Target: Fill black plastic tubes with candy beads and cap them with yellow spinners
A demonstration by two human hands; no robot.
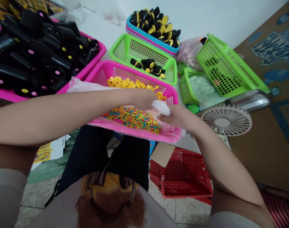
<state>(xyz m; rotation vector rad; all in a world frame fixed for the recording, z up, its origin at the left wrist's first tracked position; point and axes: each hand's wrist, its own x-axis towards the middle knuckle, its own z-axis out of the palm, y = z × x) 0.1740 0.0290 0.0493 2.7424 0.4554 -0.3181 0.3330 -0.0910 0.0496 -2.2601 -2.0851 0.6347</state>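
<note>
A whitish translucent piece, blurred, sits between my two hands above the right part of a pink basket. My right hand curls its fingers around the right end of this piece. At its other end is my left hand, bent at the wrist, with its fingers mostly hidden. Below the hands, small multicoloured balls lie on clear plastic at the near side of the basket. Yellow ring-shaped plastic parts are heaped along its far side.
Black containers fill another pink basket at left. A green basket and a blue basket behind hold black pieces with yellow caps. At right stand a small fan and more green baskets. A red crate is on the floor.
</note>
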